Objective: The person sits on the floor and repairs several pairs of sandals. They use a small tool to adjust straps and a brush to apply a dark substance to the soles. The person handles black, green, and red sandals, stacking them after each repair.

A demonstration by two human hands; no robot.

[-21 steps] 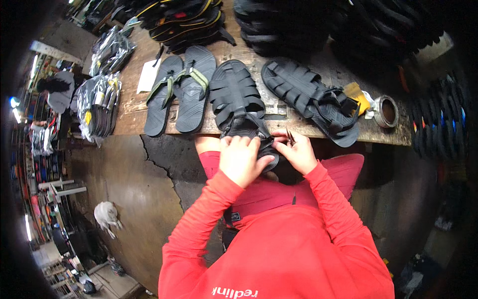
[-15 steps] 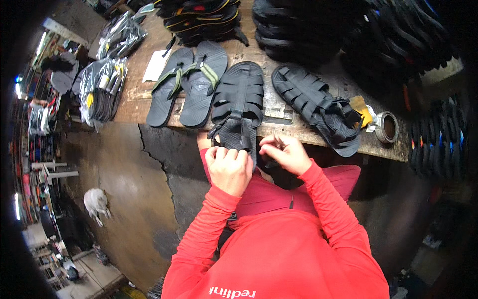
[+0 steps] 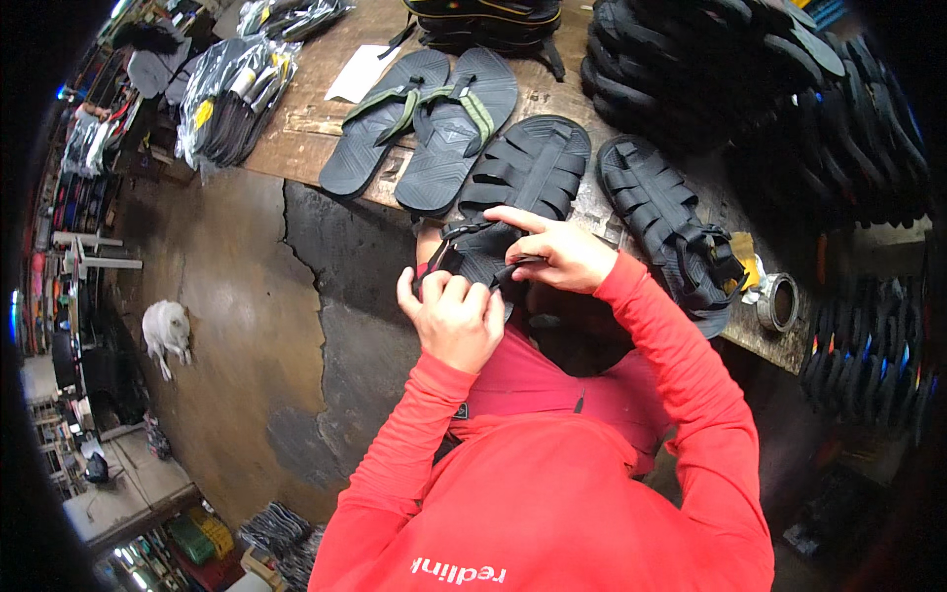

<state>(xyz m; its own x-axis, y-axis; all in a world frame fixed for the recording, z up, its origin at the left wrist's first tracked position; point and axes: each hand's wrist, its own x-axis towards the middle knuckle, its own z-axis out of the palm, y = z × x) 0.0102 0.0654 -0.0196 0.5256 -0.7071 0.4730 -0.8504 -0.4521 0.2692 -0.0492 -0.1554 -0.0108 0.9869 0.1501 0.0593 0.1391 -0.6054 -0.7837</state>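
A black strappy sandal [image 3: 525, 168] lies over the table's near edge, its heel end under both hands. My left hand [image 3: 452, 316] has its fingers curled on that heel end by the straps. My right hand [image 3: 559, 259], just above and right, stretches its index finger onto a strap; thumb and other fingers close on something dark that I cannot make out. A matching sandal [image 3: 653, 202] lies to the right. Two grey-black flip-flops [image 3: 457, 128] with green straps lie to the left. A tape roll [image 3: 777, 301] sits beside yellow scrap [image 3: 745, 255] on the right.
Stacks of black footwear [image 3: 691, 79] crowd the back and right of the wooden table [image 3: 281, 138]. Bagged footwear [image 3: 222, 118] is at the left end, a white paper [image 3: 355, 77] nearby. Beyond, a person [image 3: 153, 64] is bent over. A white animal [image 3: 166, 331] lies on the floor.
My right hand has moved up and left over the heel straps, its index now extended. My left hand stays at the heel end. The view has shifted, moving the table's left side higher.
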